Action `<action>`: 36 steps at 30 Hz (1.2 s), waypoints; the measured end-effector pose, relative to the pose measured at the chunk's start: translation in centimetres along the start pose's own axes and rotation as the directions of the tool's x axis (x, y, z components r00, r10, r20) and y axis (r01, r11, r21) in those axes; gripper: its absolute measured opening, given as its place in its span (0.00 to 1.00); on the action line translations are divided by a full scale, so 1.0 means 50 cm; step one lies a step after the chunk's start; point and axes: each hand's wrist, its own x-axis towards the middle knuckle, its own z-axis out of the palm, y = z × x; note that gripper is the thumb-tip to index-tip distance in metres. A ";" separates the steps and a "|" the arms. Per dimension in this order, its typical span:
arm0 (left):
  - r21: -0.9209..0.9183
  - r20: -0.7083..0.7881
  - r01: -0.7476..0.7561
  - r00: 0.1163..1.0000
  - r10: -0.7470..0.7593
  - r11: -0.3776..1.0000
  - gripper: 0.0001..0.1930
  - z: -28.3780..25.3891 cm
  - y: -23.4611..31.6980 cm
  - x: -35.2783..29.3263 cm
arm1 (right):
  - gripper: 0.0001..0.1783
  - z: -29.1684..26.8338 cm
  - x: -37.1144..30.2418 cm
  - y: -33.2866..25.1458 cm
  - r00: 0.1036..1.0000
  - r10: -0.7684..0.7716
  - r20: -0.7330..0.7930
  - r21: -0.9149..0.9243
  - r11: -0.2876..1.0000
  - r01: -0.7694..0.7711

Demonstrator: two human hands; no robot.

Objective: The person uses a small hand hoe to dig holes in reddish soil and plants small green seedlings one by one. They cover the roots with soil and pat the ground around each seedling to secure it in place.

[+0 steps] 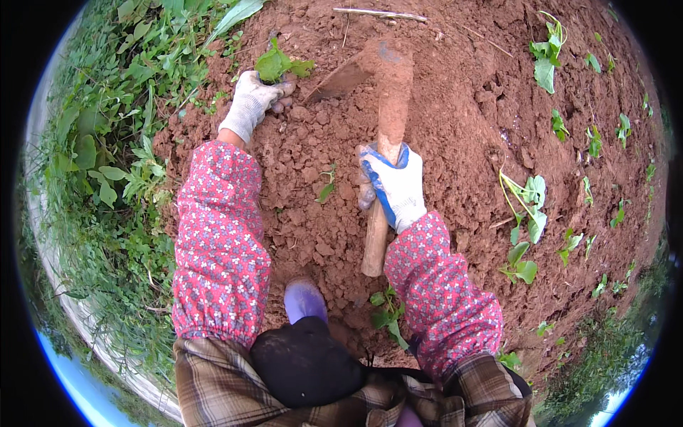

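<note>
A green seedling (274,65) is in the soil's upper left part, at the fingers of the gloved left hand (257,101). These fingers are bent low at its base; I cannot tell if they pinch the stem. Just beside them is the pointed edge of the hoe (395,96) blade. The gloved right hand (393,179) is closed firmly around the wooden handle. Between the left forearm and this handle stretches loose red soil (302,167), with one small sprig (327,185). The soil's left edge meets thick weeds (99,146); more room extends rightward, among scattered young plants (535,213). A purple boot (304,299) stands below.
</note>
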 end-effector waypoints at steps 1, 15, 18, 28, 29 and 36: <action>-0.012 -0.027 -0.028 0.999 0.027 1.000 0.12 -0.001 -0.004 -0.002 | 0.08 -0.003 0.010 0.001 0.999 -0.012 -0.030 0.049 0.999 0.014; 0.059 -0.171 0.047 0.985 -0.036 0.997 0.11 0.012 -0.030 -0.014 | 0.37 0.072 0.036 -0.006 0.987 -0.147 0.061 -0.926 0.361 0.111; -0.058 -0.113 0.009 0.993 -0.016 0.998 0.15 0.007 -0.034 -0.008 | 0.36 0.048 0.079 0.038 0.994 -0.014 0.108 -0.824 0.558 0.098; -0.075 -0.112 0.003 0.994 -0.011 0.997 0.14 0.008 -0.021 -0.023 | 0.32 0.052 0.058 0.088 0.975 -0.124 0.182 -0.938 0.275 0.210; -0.147 -0.105 -0.041 0.994 0.026 0.988 0.15 0.003 -0.015 -0.029 | 0.32 0.046 0.058 0.090 0.966 -0.164 0.198 -0.877 0.410 0.250; -0.361 -0.399 -0.363 0.893 0.210 0.859 0.16 -0.178 -0.028 -0.118 | 0.33 -0.184 -0.101 0.022 0.898 0.099 0.428 -0.896 0.172 0.408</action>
